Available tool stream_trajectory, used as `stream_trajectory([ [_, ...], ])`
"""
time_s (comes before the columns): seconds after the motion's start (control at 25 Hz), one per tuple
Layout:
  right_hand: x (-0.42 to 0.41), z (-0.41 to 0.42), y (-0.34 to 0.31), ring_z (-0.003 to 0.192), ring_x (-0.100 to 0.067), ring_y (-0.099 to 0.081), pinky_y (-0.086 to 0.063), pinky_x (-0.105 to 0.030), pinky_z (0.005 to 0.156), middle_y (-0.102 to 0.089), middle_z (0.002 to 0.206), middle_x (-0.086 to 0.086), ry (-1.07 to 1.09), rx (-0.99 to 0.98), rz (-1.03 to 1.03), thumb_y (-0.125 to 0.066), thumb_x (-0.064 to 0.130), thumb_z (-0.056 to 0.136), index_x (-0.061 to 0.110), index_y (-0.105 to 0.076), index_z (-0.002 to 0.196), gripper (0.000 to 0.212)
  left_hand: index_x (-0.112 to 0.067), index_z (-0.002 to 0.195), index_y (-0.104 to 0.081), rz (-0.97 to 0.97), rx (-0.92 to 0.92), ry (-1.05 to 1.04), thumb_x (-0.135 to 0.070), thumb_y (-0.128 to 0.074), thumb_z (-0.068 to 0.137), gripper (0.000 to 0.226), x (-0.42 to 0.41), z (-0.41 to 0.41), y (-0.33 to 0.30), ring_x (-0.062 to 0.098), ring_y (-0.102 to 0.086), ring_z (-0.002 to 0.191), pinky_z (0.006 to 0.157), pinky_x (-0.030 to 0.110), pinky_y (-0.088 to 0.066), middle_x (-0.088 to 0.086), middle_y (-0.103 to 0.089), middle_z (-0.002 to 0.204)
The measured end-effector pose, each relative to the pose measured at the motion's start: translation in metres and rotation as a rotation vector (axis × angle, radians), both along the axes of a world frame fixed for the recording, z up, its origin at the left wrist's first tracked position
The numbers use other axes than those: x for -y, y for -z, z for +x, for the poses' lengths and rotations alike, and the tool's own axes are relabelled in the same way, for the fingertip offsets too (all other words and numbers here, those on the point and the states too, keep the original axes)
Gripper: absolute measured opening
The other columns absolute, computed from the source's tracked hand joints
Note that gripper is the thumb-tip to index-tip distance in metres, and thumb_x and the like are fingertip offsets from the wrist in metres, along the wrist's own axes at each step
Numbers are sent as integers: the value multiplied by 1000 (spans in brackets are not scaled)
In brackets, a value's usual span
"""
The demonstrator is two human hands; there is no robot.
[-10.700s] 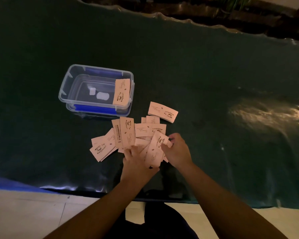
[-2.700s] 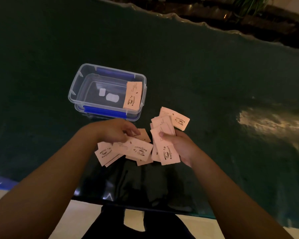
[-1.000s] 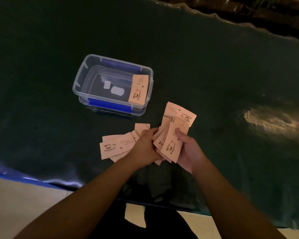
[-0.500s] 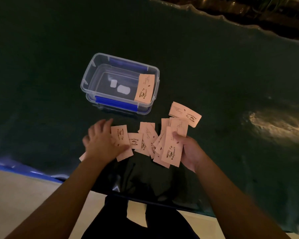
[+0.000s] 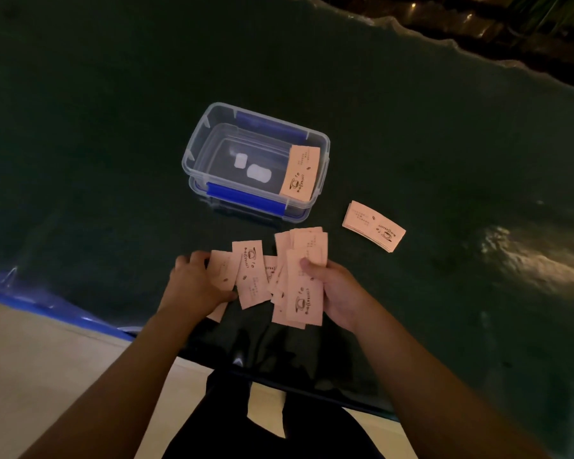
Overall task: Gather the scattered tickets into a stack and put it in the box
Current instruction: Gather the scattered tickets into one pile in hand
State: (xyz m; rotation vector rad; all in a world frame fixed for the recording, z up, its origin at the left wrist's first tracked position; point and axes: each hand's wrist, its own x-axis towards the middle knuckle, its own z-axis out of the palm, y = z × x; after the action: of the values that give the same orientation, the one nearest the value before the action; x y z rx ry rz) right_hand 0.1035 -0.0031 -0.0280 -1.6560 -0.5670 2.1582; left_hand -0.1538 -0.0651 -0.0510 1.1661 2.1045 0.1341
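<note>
Two hands down on the dark green bench (image 5: 444, 144), both busy among pink tickets. Right hand (image 5: 340, 293) closed around a fanned bundle of tickets (image 5: 304, 293), thumb pressed on the top one, coffee-cup print facing up. Left hand (image 5: 194, 286) spread flat, fingers pinning a few loose tickets (image 5: 249, 276) against the bench, not clamped around anything. Loose ones overlapping, one lying nearly upright in the view between the two hands, touching the bundle's edge.

Just beyond, a clear plastic box (image 5: 193, 154) with blue clips, lid off. One ticket (image 5: 300, 172) leaning inside against the right wall, top edge up at the rim. Two small white patches on the box floor, too unclear to name.

Off to the right of the box, apart from everything else, a small neat stack of tickets (image 5: 373, 226) lying tilted on the bench, well clear of both hands.

Near edge of the bench trimmed in blue (image 5: 47, 309), pale floor (image 5: 47, 376) below, dark trousers (image 5: 279, 435) showing between the forearms. Dim light, glare patch on the right.
</note>
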Motion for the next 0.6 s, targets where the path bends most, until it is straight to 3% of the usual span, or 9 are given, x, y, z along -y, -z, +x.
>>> stream_trajectory([
  [0.16,-1,-33,-4,107,-22,-73,-59,-49,89,-80,118,0,-52,-3,26,-65,18,103,33,-69,115,20,-15,138,-49,-1,103,-87,-35,-91,71,81,2,8,-2,31,-62,115,88,43,-56,10,-59,130],
  [0.28,0,-44,-7,114,-26,-72,-57,-52,97,-76,129,-6,-77,5,23,-64,17,104,29,-66,128,27,-18,125,-57,7,192,-91,-27,-73,91,39,6,10,-6,23,-70,99,74,33,-57,4,-69,113],
  [0.36,2,-43,-8,115,-27,-72,-57,-53,97,-76,127,-6,-71,-15,9,-64,17,104,31,-66,123,23,-21,121,-63,42,259,-65,-24,-66,97,25,7,10,-11,16,-72,91,70,29,-57,-3,-72,106],
  [0.48,4,-40,-10,113,-28,-73,-59,-50,90,-77,124,-7,-53,-46,-11,-63,16,104,31,-66,119,22,-25,117,-71,56,525,-170,-21,-61,101,19,5,15,-20,14,-76,91,80,36,-60,-3,-78,104],
  [0.6,6,-32,-8,114,-30,-73,-59,-51,90,-78,123,-8,-33,-36,-7,-64,18,104,32,-65,122,23,-29,112,-74,3,796,-269,-12,-54,105,27,1,35,-28,15,-78,92,81,38,-62,-1,-80,104],
])
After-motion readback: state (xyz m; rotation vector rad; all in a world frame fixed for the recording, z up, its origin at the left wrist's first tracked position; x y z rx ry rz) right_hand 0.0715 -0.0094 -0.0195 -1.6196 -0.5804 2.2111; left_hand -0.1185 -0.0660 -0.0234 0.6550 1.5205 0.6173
